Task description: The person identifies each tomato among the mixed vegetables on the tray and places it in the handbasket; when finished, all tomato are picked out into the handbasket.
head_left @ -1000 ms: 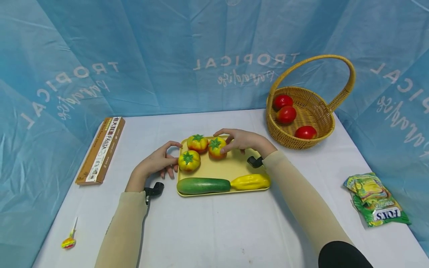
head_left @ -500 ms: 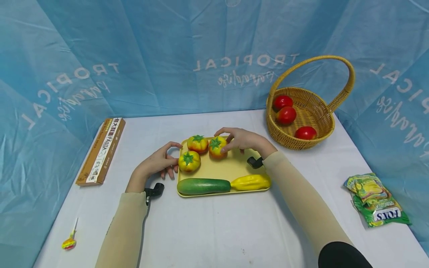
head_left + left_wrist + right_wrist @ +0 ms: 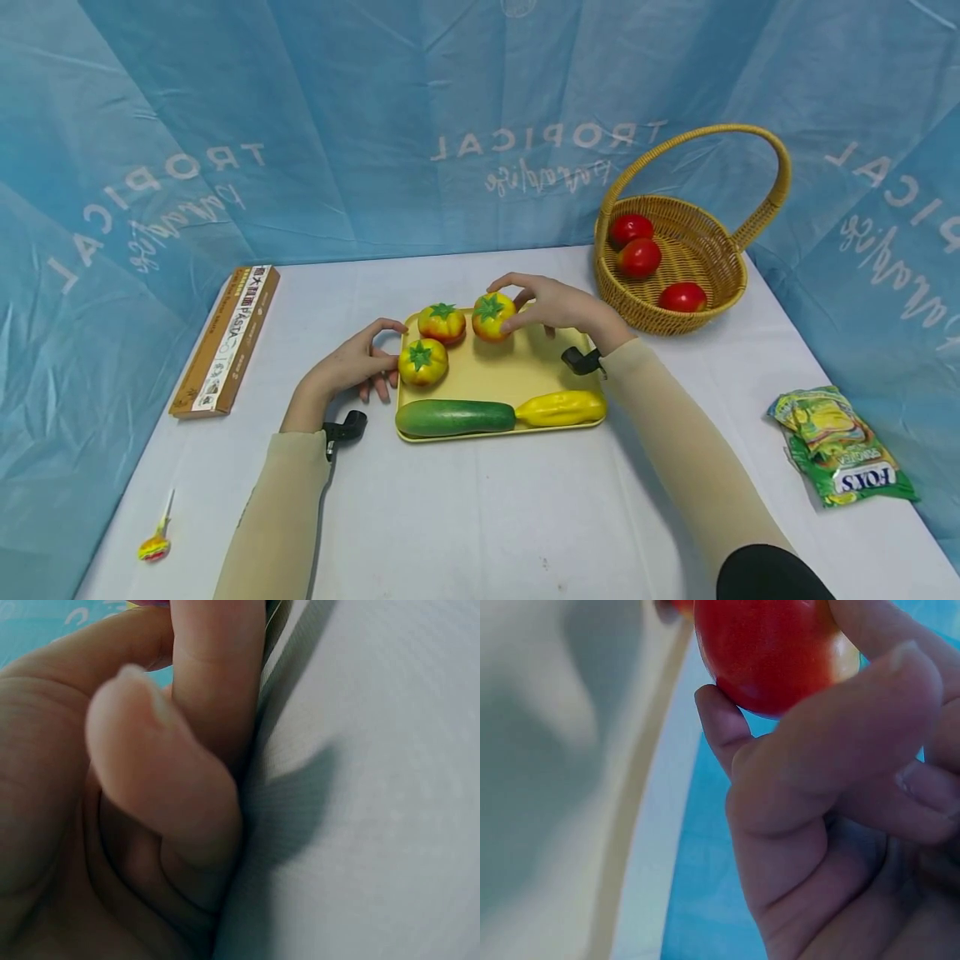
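My right hand (image 3: 558, 310) pinches a yellow-red tomato (image 3: 491, 317) with a green leafy top, above the back of a yellow tray (image 3: 517, 379). In the right wrist view, the tomato's red underside (image 3: 769, 652) shows between thumb and fingers. At the tray's left edge, my left hand (image 3: 352, 362) holds the rim with thumb and index finger; its other fingers curl in the left wrist view. Two more tomatoes, one behind (image 3: 442, 323) and one in front (image 3: 423, 362), sit in the tray's left part. Along the near rim lie a green cucumber-like vegetable (image 3: 453, 417) and a yellow elongated vegetable (image 3: 561, 408).
A wicker basket (image 3: 652, 312) with a tall handle stands at the back right, holding three red fruits (image 3: 639, 258). A pasta box (image 3: 225, 342) lies at left, a lollipop (image 3: 155, 546) at front left, green snack packets (image 3: 843, 450) at right. Blue curtain (image 3: 375, 125) surrounds the table.
My right hand has lifted the tomato up off the tray and slightly back and to the right. The left hand stays at the tray's edge.
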`<action>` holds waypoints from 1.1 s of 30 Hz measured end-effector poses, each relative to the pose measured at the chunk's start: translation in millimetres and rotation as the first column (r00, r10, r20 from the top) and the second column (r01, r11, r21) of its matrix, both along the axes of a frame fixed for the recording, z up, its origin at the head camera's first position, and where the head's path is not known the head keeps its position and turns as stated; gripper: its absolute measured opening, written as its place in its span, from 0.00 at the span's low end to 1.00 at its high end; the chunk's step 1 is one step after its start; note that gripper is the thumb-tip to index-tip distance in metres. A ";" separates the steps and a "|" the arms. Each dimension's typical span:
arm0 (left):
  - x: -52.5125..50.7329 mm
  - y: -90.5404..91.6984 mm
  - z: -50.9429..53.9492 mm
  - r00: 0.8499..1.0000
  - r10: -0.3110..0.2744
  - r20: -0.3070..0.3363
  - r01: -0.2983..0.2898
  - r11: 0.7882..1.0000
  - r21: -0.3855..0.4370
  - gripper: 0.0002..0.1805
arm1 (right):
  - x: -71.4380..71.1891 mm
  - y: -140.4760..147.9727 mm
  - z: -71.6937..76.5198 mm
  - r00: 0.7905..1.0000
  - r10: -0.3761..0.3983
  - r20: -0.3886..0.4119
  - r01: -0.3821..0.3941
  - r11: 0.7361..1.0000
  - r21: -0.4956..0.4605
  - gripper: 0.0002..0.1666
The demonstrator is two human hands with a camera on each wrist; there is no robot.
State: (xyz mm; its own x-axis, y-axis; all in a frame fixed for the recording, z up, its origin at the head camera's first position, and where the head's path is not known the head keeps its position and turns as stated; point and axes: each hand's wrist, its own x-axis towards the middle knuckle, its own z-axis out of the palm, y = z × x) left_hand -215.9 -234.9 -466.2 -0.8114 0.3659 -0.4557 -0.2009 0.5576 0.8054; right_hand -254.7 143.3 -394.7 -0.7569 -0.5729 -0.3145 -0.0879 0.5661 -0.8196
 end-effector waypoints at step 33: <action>-0.4 -0.9 -1.2 1.000 -0.022 -0.013 0.022 1.000 0.003 0.33 | 34.2 147.7 34.0 0.845 -0.533 -0.048 0.514 0.833 -0.205 0.43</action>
State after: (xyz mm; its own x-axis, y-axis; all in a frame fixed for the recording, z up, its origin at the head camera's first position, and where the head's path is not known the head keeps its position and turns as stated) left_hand -216.3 -235.9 -467.4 -0.8091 0.3851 -0.4438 -0.1777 0.5596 0.8095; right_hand -220.4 291.0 -360.7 -0.9807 -0.1205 -0.1538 0.0946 0.3963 -0.9133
